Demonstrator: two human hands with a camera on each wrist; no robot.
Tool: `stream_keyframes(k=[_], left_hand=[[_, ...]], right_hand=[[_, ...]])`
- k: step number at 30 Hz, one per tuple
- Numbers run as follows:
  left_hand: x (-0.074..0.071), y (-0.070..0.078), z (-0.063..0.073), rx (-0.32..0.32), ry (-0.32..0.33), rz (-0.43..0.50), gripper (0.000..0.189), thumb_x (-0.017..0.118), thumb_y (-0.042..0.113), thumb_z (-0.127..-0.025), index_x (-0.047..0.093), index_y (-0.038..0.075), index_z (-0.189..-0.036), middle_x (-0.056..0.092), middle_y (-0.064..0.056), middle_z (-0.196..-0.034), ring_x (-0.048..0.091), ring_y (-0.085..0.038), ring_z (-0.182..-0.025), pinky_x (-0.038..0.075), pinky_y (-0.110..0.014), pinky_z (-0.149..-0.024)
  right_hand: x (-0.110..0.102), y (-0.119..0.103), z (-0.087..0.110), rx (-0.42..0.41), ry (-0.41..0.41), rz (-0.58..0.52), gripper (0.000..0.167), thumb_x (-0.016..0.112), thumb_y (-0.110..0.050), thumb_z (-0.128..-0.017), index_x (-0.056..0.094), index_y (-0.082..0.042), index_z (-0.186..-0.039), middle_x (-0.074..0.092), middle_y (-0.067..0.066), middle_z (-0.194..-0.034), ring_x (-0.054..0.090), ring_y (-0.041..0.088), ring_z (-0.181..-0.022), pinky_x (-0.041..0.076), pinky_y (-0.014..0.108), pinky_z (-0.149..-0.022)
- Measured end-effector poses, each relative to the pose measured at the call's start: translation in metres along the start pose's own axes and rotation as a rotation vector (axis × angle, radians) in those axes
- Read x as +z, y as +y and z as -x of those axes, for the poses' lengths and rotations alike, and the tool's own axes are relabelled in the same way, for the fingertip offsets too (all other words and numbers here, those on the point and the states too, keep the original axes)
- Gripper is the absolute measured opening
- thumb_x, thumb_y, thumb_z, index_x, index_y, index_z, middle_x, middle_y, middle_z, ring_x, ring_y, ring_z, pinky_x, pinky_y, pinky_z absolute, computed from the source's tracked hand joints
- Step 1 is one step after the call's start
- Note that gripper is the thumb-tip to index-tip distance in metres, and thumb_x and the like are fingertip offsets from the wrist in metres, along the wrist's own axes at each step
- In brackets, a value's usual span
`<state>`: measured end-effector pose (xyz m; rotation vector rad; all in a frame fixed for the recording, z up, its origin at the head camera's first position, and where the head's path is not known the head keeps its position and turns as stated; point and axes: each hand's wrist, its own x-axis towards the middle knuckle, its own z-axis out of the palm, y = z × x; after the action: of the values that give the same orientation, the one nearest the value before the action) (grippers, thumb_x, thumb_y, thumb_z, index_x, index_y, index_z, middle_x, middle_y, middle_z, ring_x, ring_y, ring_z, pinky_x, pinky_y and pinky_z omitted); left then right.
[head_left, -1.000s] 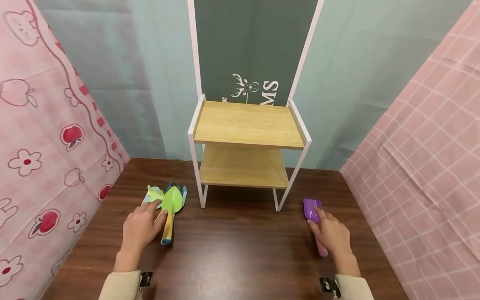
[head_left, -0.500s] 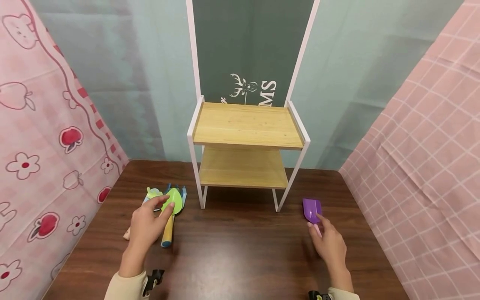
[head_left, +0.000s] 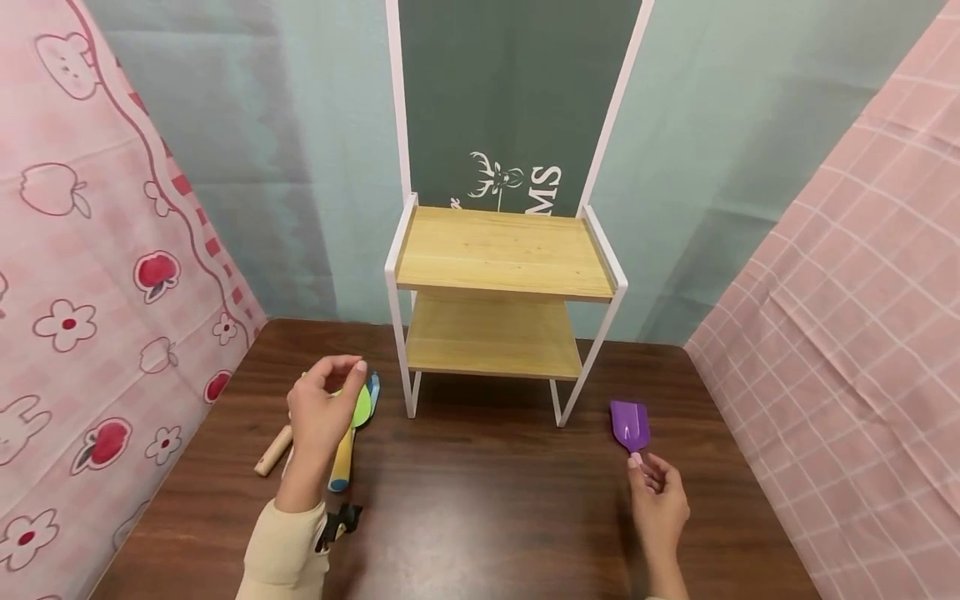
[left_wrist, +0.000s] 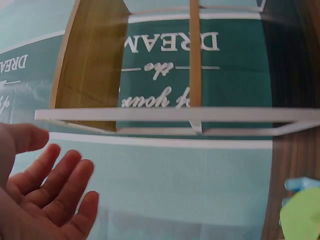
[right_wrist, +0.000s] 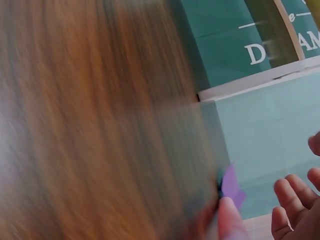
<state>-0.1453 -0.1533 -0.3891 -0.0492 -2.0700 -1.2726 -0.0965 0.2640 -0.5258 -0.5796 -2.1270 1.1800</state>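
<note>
My left hand (head_left: 321, 414) is raised above a cluster of toy garden tools on the left of the table. Its fingers curve loosely with nothing between them. Beneath it lie a green toy trowel with a yellow handle (head_left: 341, 462), a blue toy fork (head_left: 375, 390) and a wooden handle (head_left: 273, 451), partly hidden. On the right, my right hand (head_left: 658, 504) is over the handle of a purple toy shovel (head_left: 630, 423), thumb near its neck. In the right wrist view its fingers (right_wrist: 295, 197) are spread and loosely bent. The hand hides most of the handle.
A two-tier shelf with wooden boards (head_left: 510, 250) and a white frame stands at the back centre of the dark wood table (head_left: 480, 508). Behind it hangs a blue-green curtain (head_left: 697, 167). Pink cloths (head_left: 847, 333) flank both sides.
My left hand has lifted from the tools and moved right. My right hand has drawn back from the shovel's blade towards its handle. The tools lie in place.
</note>
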Motion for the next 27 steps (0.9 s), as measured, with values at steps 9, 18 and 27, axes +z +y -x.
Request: stream_keyframes(k=[9, 18, 27], left_hand=[[0.015, 0.033, -0.015, 0.104, 0.071, 0.236, 0.007, 0.062, -0.005, -0.084, 0.067, -0.008, -0.088, 0.065, -0.017, -0.075, 0.053, -0.008, -0.063, 0.041, -0.019, -0.058], [0.023, 0.048, -0.029, 0.095, 0.117, 0.280, 0.014, 0.060, -0.010, -0.082, 0.063, -0.013, -0.095, 0.062, -0.026, -0.083, 0.053, -0.015, -0.067, 0.042, -0.021, -0.060], [0.046, 0.014, -0.043, 0.079, 0.200, 0.253, 0.023, 0.066, 0.000, -0.083, 0.065, -0.006, -0.105, 0.064, -0.020, -0.096, 0.061, -0.027, -0.085, 0.045, -0.029, -0.067]], right_hand=[[0.000, 0.005, 0.012, 0.179, 0.081, -0.222, 0.013, 0.058, -0.012, -0.090, 0.064, -0.004, -0.097, 0.058, -0.012, -0.077, 0.051, -0.002, -0.067, 0.040, 0.008, -0.060], [0.003, 0.014, 0.022, 0.233, 0.246, -0.496, 0.022, 0.061, -0.009, -0.088, 0.063, -0.005, -0.110, 0.060, -0.010, -0.088, 0.055, 0.004, -0.085, 0.040, 0.009, -0.073], [0.002, 0.021, 0.028, 0.282, 0.334, -0.301, 0.060, 0.067, -0.022, -0.085, 0.043, 0.000, -0.136, 0.047, 0.018, -0.132, 0.042, 0.020, -0.118, 0.026, 0.028, -0.102]])
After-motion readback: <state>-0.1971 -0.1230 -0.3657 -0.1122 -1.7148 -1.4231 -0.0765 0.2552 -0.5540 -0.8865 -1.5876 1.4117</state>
